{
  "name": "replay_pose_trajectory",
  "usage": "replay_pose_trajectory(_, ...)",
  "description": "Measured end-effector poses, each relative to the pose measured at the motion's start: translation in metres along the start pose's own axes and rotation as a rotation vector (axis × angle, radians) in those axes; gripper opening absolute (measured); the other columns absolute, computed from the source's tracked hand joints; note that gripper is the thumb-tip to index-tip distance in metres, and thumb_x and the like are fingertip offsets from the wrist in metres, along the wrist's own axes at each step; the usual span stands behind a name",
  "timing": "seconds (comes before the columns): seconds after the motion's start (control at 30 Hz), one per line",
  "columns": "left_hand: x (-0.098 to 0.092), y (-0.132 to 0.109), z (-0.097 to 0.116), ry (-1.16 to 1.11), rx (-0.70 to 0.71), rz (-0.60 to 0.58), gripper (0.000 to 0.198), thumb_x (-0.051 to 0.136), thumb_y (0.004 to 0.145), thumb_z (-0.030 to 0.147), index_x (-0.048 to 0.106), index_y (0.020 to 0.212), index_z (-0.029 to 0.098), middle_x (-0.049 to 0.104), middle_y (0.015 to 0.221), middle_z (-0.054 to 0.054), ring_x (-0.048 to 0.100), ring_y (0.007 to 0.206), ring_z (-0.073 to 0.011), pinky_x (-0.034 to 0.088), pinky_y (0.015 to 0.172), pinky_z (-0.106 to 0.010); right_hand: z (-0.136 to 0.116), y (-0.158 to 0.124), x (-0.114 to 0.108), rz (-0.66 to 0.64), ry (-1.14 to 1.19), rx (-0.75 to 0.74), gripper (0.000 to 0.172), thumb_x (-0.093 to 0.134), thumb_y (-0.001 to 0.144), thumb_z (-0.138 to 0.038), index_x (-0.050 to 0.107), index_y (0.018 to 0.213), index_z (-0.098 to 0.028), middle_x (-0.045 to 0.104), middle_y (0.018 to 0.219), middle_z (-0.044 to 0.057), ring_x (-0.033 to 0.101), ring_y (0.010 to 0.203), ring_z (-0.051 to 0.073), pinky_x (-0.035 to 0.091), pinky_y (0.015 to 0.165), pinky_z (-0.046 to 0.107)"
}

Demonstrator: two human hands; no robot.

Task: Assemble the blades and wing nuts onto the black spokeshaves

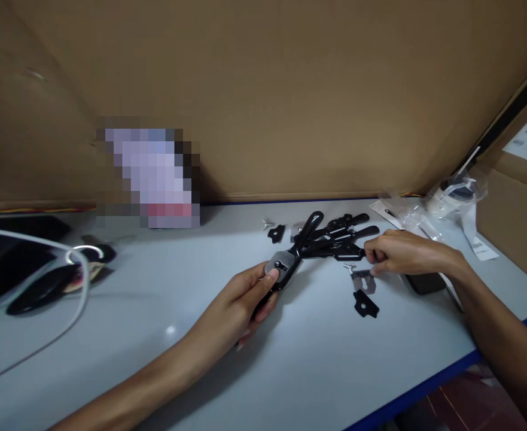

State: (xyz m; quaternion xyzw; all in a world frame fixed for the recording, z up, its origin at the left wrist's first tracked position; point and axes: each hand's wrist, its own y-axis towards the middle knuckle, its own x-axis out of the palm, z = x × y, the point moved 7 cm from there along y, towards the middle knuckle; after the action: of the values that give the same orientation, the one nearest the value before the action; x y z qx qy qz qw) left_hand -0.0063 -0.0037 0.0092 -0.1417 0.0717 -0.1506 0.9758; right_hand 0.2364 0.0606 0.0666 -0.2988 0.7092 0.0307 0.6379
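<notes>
Black handled tool held on the table, small plate being picked at

The black tool (290, 260) is gripped at its near end by the left hand (240, 302), mid-table. A small metal plate (363, 280) just right of it is pinched by the right hand (400, 251). The tiny wing screw (348, 267) beside it could probably get knocked away and lost if the plate is dragged.

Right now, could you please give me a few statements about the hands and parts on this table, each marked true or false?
1. The left hand grips a black tool. True.
2. The right hand rests flat on a cardboard box. False: its fingertips pinch a small metal plate on the table.
3. A flat black bracket lies near that plate. True.
4. The table is red. False: pale, blue-edged.
</notes>
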Motion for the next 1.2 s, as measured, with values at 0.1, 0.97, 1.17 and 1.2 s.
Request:
replay_pose_trajectory(0.1,0.0,0.0,-0.001,0.014,-0.01,-0.003,0.057,0.058,0.081,0.076,0.038,0.071,0.023,0.039,0.052,0.011,0.027,0.036,-0.0047,0.028,0.029,-0.015,-0.008,-0.004,0.007,-0.082,-0.01,0.018,0.026,0.08,0.077,-0.04,0.065,0.091,-0.023,0.067,0.084,0.003,0.058,0.078,0.021,0.034,0.063,0.03)
replay_pose_trajectory(0.97,0.003,-0.001,-0.001,0.046,0.07,-0.039,0.047,0.054,0.091,0.066,0.04,0.075,0.024,0.041,0.055,0.009,0.029,0.039,-0.0068,0.029,0.029,-0.015,-0.016,0.023,0.006,0.222,0.216,-0.045,0.006,0.065,0.091,-0.015,0.066,0.086,-0.019,0.068,0.074,0.001,0.059,0.068,0.016,0.033,0.064,0.028)
replay_pose_trajectory(1.17,0.003,0.0,-0.002,0.025,0.087,-0.059,0.044,0.053,0.094,0.062,0.04,0.075,0.024,0.04,0.054,0.009,0.029,0.038,-0.007,0.029,0.029,-0.015,-0.013,0.02,-0.004,0.245,0.235,-0.01,0.009,0.063,0.089,-0.015,0.064,0.08,-0.018,0.068,0.073,0.001,0.058,0.066,0.015,0.035,0.063,0.027)
replay_pose_trajectory(1.2,0.003,0.001,-0.001,0.027,0.088,-0.06,0.044,0.053,0.094,0.062,0.04,0.075,0.024,0.04,0.054,0.009,0.029,0.038,-0.0071,0.029,0.029,-0.016,-0.013,0.018,-0.006,0.242,0.238,-0.013,0.008,0.062,0.089,-0.015,0.065,0.082,-0.017,0.068,0.073,0.001,0.058,0.066,0.015,0.036,0.063,0.027)
